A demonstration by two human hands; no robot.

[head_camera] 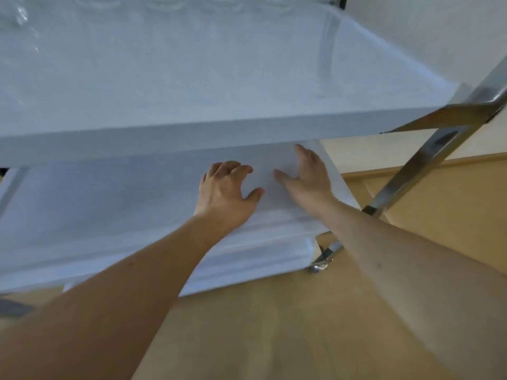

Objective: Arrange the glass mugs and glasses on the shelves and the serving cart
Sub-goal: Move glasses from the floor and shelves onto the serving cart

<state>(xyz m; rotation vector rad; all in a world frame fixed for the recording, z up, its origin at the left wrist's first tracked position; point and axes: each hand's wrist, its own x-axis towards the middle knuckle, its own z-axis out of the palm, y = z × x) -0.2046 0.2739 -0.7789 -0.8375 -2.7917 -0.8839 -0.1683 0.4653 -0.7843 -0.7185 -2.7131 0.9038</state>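
Both hands reach over the cart's middle shelf (109, 215), which runs left to right: left hand (225, 190) loosely curled and empty, right hand (307, 174) spread flat. Glasses (164, 2) line the top shelf (192, 78).

place: I read it as a home or dining room | cues: white tiered serving cart (192, 138) on chrome legs, glasses (164, 2) on top, pale wood floor (274, 325)

The serving cart's frame (428, 157) is showing as glossy, mirror-bright metal; beside that frame, its top shelf (192, 86) and lower shelf (109, 209) are looking matt, smooth white; under the frame, the floor (274, 330) is appearing as smooth pale wood.
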